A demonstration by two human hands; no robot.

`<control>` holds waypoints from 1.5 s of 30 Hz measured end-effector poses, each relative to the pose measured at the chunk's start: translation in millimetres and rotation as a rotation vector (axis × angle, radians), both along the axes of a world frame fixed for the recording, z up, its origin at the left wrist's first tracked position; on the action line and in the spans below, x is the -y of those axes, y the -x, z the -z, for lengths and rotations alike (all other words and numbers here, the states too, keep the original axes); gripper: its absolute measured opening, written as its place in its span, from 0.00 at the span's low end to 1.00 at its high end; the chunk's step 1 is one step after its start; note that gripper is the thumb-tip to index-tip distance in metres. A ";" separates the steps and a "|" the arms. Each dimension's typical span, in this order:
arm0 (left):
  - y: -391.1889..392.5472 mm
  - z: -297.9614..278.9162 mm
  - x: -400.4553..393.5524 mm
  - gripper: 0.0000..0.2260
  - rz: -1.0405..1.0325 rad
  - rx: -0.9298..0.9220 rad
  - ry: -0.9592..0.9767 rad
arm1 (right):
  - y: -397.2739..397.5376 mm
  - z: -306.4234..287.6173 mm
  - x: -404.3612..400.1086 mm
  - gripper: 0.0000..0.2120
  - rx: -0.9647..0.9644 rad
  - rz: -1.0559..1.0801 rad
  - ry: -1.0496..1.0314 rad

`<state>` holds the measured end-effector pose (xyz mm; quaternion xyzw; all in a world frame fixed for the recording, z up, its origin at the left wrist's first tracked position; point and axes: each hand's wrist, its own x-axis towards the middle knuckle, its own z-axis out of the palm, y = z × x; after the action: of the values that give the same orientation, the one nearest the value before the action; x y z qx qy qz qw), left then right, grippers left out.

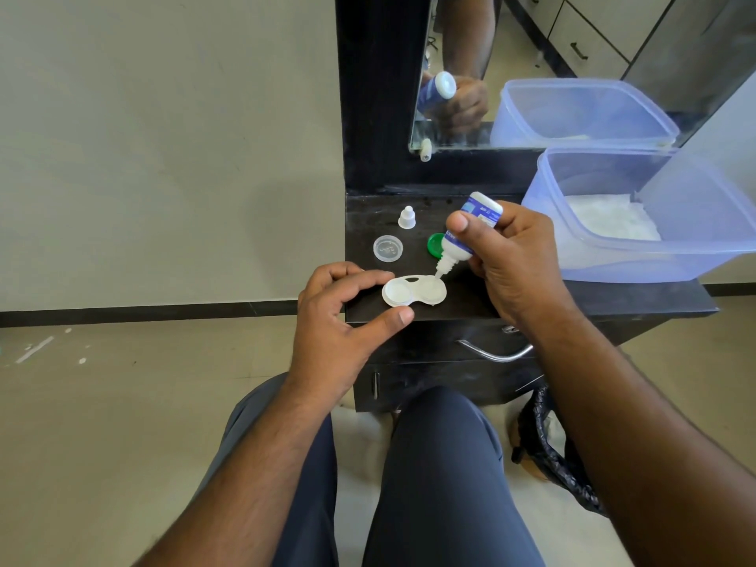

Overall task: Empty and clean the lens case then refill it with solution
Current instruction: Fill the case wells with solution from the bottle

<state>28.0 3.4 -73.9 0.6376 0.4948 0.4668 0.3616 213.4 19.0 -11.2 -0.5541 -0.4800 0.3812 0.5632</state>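
Your right hand (507, 255) grips the tilted solution bottle (466, 231), blue label too blurred to read, nozzle over the lens case (413, 291) at the dark table's (593, 296) near edge; your left hand (339, 317) pinches its left end.

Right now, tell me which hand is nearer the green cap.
Right. The right hand holds the solution bottle just beside the green cap; the left hand steadies the lens case, nearer the person.

A home dressing corner — dark vanity unit (532, 304) with drawer handle (495, 354), wall mirror (572, 55) above, cupboard fronts reflected, plain wall — tiled floor.
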 end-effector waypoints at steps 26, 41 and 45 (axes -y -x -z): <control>-1.5 -0.3 1.9 0.19 -0.014 0.029 0.027 | -4.8 2.3 -4.4 0.09 -0.265 0.043 0.015; -9.4 -59.2 -57.1 0.08 -0.098 -0.084 0.039 | -14.1 9.4 -7.4 0.17 -0.377 -0.116 -0.073; -20.6 -65.6 -86.7 0.18 0.052 -0.273 0.122 | -14.9 12.1 -7.3 0.20 -0.352 -0.112 -0.091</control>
<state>48.6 90.1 -8.3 0.6847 0.5501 0.3354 0.3408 228.4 26.3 -23.3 -0.4254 -0.4209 0.4810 0.6408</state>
